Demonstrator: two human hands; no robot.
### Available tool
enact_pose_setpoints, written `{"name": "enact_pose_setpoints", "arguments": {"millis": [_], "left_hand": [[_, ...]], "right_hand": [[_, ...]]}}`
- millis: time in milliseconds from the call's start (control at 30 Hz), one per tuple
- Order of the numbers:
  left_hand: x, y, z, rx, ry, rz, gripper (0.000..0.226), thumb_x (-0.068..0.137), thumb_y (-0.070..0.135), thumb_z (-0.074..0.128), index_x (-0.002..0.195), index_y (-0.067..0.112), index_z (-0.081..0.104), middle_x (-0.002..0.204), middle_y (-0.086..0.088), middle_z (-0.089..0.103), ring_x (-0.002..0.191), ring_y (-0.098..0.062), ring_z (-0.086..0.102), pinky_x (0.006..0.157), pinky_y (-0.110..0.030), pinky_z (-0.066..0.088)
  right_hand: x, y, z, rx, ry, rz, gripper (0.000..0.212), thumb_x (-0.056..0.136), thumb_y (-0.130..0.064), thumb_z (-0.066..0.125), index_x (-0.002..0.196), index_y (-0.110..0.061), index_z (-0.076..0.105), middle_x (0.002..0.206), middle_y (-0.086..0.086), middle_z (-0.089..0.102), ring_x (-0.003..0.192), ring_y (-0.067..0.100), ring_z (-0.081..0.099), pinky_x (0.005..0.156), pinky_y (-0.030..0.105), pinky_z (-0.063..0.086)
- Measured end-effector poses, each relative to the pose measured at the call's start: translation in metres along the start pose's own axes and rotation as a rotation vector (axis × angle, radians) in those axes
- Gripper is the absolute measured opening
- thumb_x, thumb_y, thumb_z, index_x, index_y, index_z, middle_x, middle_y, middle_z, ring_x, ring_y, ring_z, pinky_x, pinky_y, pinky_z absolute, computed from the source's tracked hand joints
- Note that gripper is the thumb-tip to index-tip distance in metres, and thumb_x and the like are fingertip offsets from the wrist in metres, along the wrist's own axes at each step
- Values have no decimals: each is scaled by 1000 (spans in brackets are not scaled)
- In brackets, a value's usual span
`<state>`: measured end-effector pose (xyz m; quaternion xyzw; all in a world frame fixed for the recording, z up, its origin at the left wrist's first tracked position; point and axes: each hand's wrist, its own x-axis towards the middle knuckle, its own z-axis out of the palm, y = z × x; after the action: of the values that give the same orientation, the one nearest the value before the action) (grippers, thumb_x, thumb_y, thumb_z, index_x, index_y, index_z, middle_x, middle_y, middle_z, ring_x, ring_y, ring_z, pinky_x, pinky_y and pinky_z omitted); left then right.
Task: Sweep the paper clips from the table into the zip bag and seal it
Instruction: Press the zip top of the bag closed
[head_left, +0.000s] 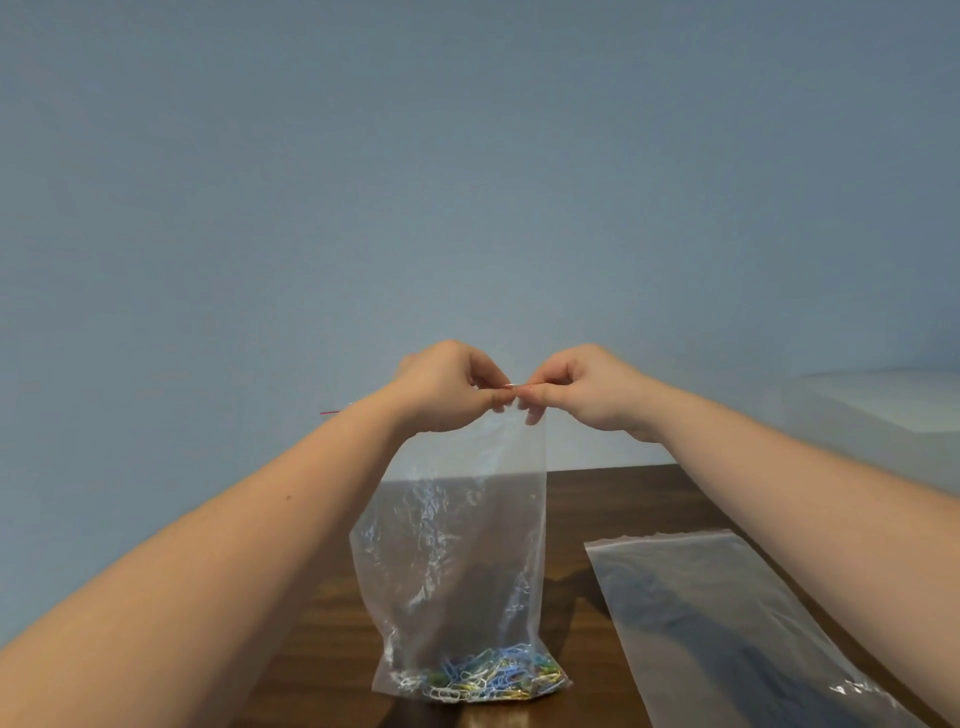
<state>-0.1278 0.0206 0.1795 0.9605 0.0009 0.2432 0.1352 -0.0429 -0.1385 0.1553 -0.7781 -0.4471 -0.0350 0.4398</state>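
Currently the zip bag (457, 545) stands upright on the wooden table (613, 499), bottom resting on the surface, top held up in the air. Paper clips (483, 675), mixed colours, lie heaped in the bottom of the bag; none visible loose on the table. Left hand (447, 387) and right hand (582, 387) both pinch the top edge of the bag, thumbs against forefingers, fingertips almost touching at mid-strip. Judgement: sweeping done, sealing in hand. A red edge shows beyond the left wrist, so the strip there may be unpressed; cannot confirm. Next move likely calls for running the pinch outward along the strip with firm pressure. A second clear bag (727, 623) lies flat to the right, apart.
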Motion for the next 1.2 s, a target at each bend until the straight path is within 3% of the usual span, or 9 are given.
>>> {"name": "enact_pose_setpoints", "arguments": {"millis": [167,467,567,700,800,900,1000,1067,1200], "left_hand": [[-5,-3,0,49,64,-31,16,80,47,60,72,36,68,73,22,67,92,-7,58,97,-45,40],[-33,-54,-19,-18,85,-196,15,78,43,64,67,34,69,72,22,69,82,-2,56,98,-48,41],[-42,-71,-26,-80,99,-254,14,76,43,66,66,34,70,75,19,71,92,-8,60,98,-45,43],[-55,-85,-32,-160,120,-304,16,78,35,67,72,21,72,79,7,72,90,-12,60,79,-31,47],[-71,-103,-39,-227,161,-372,15,81,29,65,76,15,70,83,0,72,88,-14,60,66,-24,43],[-86,-119,-32,-333,234,-421,16,82,30,64,81,15,70,88,2,72,91,-8,59,65,-21,41],[-82,-114,-2,-378,193,-427,17,82,34,64,89,20,71,96,6,70,91,-1,57,68,-19,41],[-75,-105,20,-380,157,-414,20,82,33,63,96,20,70,99,5,69,93,-6,60,77,-21,41],[-62,-99,54,-385,13,-390,38,83,35,61,117,18,60,118,4,62,113,-13,56,96,-27,40]], "right_hand": [[-1,-2,1,-53,12,2,23,92,-30,60,78,-16,73,83,-3,72,90,13,61,78,24,46],[-10,9,-11,-60,38,73,29,92,-28,60,64,-22,68,92,-1,73,86,5,57,71,13,41],[-12,12,-13,-48,41,84,30,92,-27,60,64,-21,69,94,0,73,85,-2,56,71,12,39],[-14,22,-18,-31,58,105,30,93,-25,59,65,-20,69,94,4,74,88,3,59,74,14,40],[-20,43,-34,-5,162,147,30,92,-23,60,64,-19,68,85,5,74,95,15,61,78,23,40],[-32,58,-42,19,171,181,25,92,-27,60,70,-19,71,82,-5,72,85,3,56,70,16,38],[-30,58,-29,35,145,156,21,92,-26,60,83,-13,74,79,-8,71,62,-13,56,55,4,37],[-24,55,-20,41,135,151,23,92,-26,59,92,-8,74,79,-6,71,47,-17,51,52,4,36],[-21,54,-13,170,123,247,49,81,-58,57,99,-15,70,90,-1,75,52,1,47,56,18,31]]}}
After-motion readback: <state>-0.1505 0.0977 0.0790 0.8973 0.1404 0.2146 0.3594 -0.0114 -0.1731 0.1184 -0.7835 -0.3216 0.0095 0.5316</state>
